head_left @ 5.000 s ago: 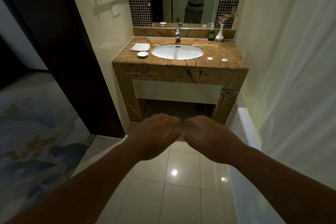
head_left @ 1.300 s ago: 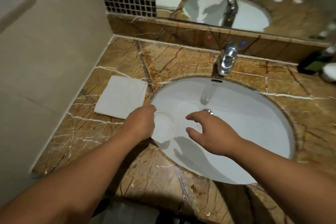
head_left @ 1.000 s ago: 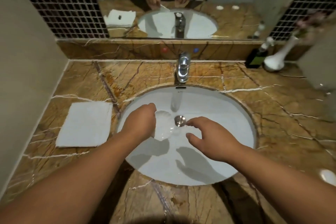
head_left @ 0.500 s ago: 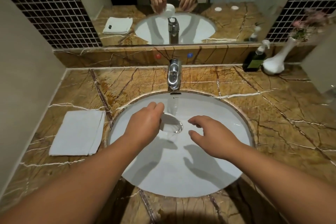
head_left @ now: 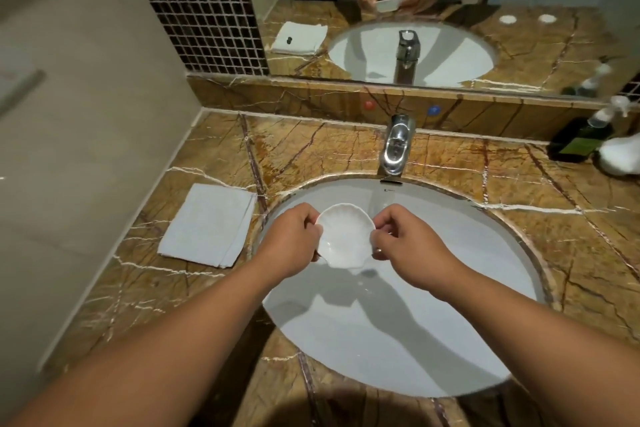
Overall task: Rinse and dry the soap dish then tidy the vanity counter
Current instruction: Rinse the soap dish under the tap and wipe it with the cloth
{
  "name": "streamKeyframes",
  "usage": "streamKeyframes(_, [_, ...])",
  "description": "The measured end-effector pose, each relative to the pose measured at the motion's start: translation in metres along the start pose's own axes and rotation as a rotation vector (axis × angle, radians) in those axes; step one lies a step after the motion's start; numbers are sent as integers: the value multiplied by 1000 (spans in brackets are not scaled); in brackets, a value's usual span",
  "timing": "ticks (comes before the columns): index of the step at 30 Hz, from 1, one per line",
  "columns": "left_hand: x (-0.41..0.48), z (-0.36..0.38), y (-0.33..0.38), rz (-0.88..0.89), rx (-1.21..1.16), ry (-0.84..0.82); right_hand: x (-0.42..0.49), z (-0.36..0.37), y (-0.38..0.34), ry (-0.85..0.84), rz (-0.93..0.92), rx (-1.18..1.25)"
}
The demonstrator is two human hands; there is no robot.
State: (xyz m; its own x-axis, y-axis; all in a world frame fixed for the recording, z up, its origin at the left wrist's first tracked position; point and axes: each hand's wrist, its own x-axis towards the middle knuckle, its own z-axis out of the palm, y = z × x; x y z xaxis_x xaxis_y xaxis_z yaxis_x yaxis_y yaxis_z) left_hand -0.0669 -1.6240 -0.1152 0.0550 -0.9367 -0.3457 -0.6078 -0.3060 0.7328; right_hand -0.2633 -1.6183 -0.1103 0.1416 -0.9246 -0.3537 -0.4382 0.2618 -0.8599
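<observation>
White shell-shaped soap dish (head_left: 345, 236) over basin (head_left: 450, 340) | left hand (head_left: 291, 246) grips left rim | right hand (head_left: 405, 246) grips right rim | folded towel (head_left: 207, 224) on tabletop (head_left: 554, 218)

White ribbed soap dish (head_left: 345, 235); white basin (head_left: 433, 322); brown marble counter (head_left: 311, 149), white and dark veins; white folded towel (head_left: 207, 224).
</observation>
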Motion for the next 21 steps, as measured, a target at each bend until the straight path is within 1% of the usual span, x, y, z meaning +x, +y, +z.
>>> streamKeyframes(4, [5,-15,-14,-20,-58,-22,8,19,-7,-29,47,114])
streamKeyframes(8, [15,-36,-34,-2,-110,-69,18,42,-16,-2,76,126])
streamKeyframes(10, [23,-51,-49,29,-84,-63,22,55,-21,17,93,128])
streamKeyframes(12, [34,-70,-71,64,107,20,27,68,-25,42,112,135])
streamKeyframes(14, [45,-90,-98,75,397,108,31,78,-28,69,129,125])
streamKeyframes(15, [50,-99,-112,75,530,121,34,83,-28,87,138,113])
streamKeyframes(17, [57,-109,-133,57,729,94,36,91,-31,120,154,90])
streamKeyframes(19, [58,-109,-146,35,827,38,36,96,-34,138,162,102])
streamKeyframes(21, [59,-104,-153,44,892,35,36,100,-36,139,168,131])
